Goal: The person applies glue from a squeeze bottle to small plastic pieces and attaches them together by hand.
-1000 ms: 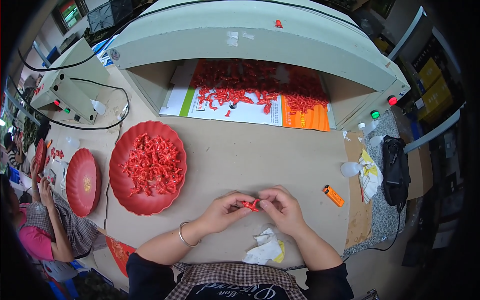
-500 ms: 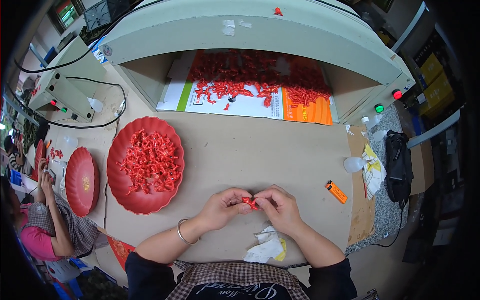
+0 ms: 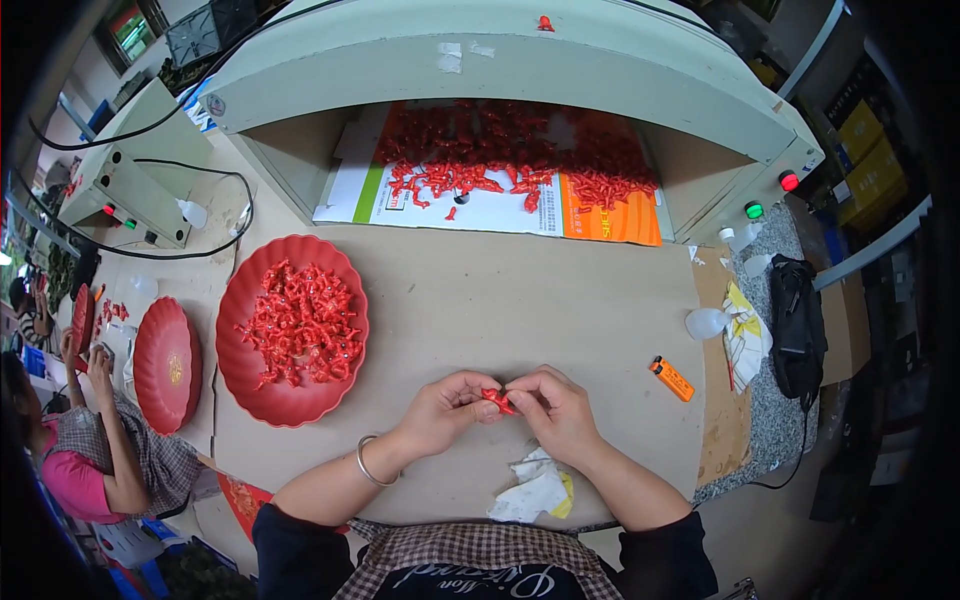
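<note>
Between my two hands, over the near middle of the table, is a small glossy red figurine (image 3: 497,400). My left hand (image 3: 450,410) pinches it from the left with thumb and fingers. From the other side my right hand (image 3: 553,412) closes on it, fingertips almost meeting those of the left. Its finer shape is partly covered by my fingers. To the left stands a red scalloped dish (image 3: 232,330) holding a heap of similar red pieces (image 3: 300,325). A crumpled white and yellow cloth (image 3: 535,490) lies just below my right hand.
A pale box-like cabinet (image 3: 480,75) spans the far side; many red pieces (image 3: 470,150) lie inside on printed cardboard. An orange lighter (image 3: 672,379) and a plastic bottle (image 3: 706,323) are at right. Another red dish (image 3: 165,365) and a co-worker (image 3: 110,440) are at left.
The red figurine has turned slightly between my fingers; both hands stay in nearly the same place. The co-worker's hands at left have shifted a little.
</note>
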A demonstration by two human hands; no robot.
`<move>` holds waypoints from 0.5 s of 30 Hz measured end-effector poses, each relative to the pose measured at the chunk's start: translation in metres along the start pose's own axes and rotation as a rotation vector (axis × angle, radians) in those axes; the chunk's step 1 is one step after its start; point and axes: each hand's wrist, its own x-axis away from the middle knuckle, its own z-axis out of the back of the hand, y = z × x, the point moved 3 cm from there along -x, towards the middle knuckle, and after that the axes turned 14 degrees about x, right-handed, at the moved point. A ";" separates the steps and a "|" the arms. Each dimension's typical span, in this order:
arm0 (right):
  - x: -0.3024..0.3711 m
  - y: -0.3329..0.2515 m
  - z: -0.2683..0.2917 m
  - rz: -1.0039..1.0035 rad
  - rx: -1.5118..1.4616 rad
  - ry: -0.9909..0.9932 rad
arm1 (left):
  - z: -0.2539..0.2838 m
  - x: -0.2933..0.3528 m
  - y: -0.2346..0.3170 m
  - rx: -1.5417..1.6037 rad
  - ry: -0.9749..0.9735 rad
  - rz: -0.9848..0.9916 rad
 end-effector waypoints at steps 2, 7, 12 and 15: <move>0.001 0.001 -0.001 0.010 -0.011 0.010 | 0.000 0.000 -0.001 0.002 -0.004 -0.013; 0.001 0.001 -0.006 0.030 -0.029 0.030 | 0.004 0.002 -0.001 0.011 -0.024 -0.038; 0.001 0.003 -0.005 0.052 -0.010 0.036 | 0.003 0.001 0.000 -0.029 -0.026 -0.054; 0.000 -0.001 -0.003 0.038 0.005 -0.011 | 0.003 0.001 0.001 -0.055 -0.015 -0.060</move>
